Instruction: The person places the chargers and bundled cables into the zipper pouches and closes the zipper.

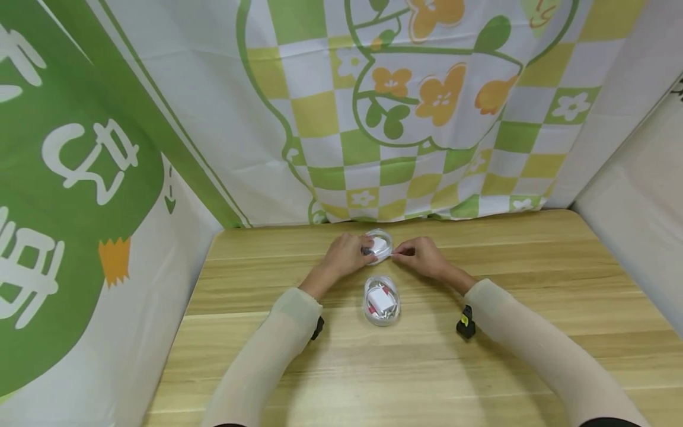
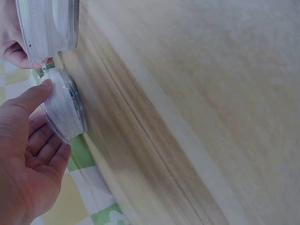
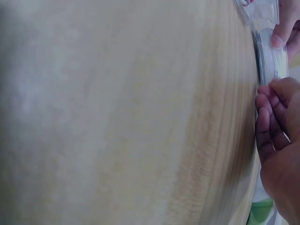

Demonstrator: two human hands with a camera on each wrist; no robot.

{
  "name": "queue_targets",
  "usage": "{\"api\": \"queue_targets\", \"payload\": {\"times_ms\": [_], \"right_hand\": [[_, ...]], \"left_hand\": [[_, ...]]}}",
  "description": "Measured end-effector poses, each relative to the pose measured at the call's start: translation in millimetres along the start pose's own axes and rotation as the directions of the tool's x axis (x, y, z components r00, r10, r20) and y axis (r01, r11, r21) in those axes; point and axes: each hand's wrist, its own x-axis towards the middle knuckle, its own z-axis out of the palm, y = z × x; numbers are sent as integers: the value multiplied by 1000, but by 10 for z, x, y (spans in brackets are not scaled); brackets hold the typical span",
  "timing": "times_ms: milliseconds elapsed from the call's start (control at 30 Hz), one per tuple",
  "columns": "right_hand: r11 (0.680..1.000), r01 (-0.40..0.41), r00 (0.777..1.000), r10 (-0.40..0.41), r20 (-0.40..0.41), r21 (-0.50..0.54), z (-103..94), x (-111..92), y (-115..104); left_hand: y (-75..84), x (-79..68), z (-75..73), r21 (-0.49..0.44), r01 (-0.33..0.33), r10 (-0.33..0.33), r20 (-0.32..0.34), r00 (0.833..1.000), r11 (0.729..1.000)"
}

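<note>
A round clear plastic case (image 1: 385, 255) lies near the table's back edge, with white coiled cable and a white block inside. My left hand (image 1: 344, 256) grips its left side, thumb on one face in the left wrist view and fingers around the rim. At the right edge, my right hand (image 1: 424, 258) pinches a small clear piece between thumb and forefinger; its exact shape is too small to tell. A second clear case (image 1: 381, 301) lies closer to me, untouched, holding a white charger block, coiled cable and red bits.
The wooden table (image 1: 405, 367) spreads around both cases. A white cloth with green and yellow checks (image 1: 373, 172) hangs behind the table's back edge. White and green sheeting (image 1: 80, 178) stands on the left, and a white wall (image 1: 635, 178) on the right.
</note>
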Motion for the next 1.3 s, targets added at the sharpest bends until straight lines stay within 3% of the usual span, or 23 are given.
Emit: {"api": "queue_targets", "payload": {"times_ms": [367,700,1067,1300], "right_hand": [[983,-91,996,87,29,157,-48,18,44],[932,-190,981,193,23,309,-55,22,80],[925,-201,974,223,-30,323,-83,61,166],[898,-246,961,275,-29,365,-96,105,161]], "left_hand": [[-30,33,-17,-77,20,-18,27,999,997],[-78,40,-3,-93,17,-14,27,1000,996],[-82,5,-47,-112,-6,12,52,999,994],[-89,1,-55,-148,-18,29,70,997,989]]}}
